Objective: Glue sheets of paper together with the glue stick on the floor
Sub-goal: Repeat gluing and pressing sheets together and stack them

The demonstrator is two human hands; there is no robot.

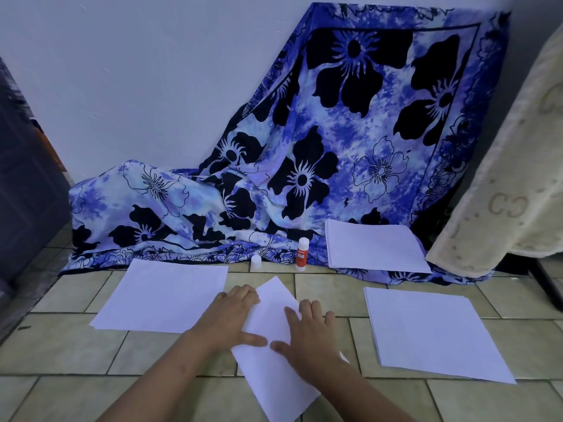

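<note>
A white sheet of paper [274, 318] lies skewed on the tiled floor in front of me. My left hand [234, 315] rests flat on its left edge, fingers spread. Flat on the sheet's right part lies my right hand [307, 333], fingers apart too. Neither hand grips anything. The glue stick [301, 254], white with an orange label, stands upright and uncapped at the edge of the cloth. Its white cap [256, 262] stands to its left. More white paper lies at the left [164, 295], at the right [432, 333] and as a stack [374, 248] on the cloth.
A blue flowered cloth [335, 147] hangs from the wall onto the floor behind the papers. A cream blanket [518, 178] hangs at the right. A dark door or cabinet [27, 193] stands at the left. The floor is beige tile [91, 360].
</note>
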